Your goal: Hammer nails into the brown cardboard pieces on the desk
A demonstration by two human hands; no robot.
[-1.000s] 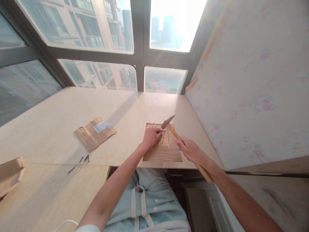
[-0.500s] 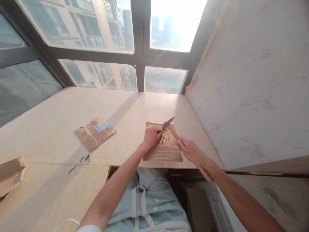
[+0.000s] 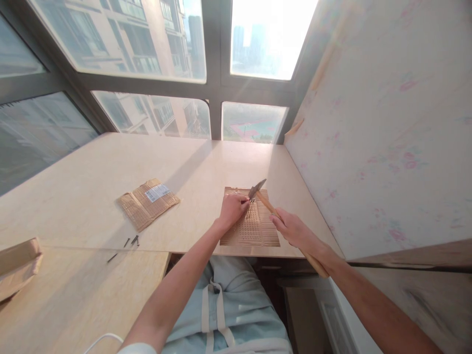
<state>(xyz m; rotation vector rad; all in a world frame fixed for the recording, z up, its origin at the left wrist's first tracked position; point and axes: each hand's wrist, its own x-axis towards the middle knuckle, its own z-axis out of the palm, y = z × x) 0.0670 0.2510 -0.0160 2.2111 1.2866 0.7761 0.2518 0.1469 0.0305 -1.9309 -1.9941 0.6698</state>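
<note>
My right hand is closed round the wooden handle of a hammer, whose grey metal head sits just above the far part of a cardboard sheet studded with rows of nails. My left hand rests on that sheet and pinches a small nail upright right under the hammer head. The sheet lies near the front edge of the pale wooden table.
A second, flattened cardboard piece with a white label lies to the left. A few loose nails sit at the table's front edge. A cardboard box is at far left. A wall board stands close on the right; windows are behind.
The hammer head has come down from slightly raised to just above the nail. My left hand has kept its pinch in the same place.
</note>
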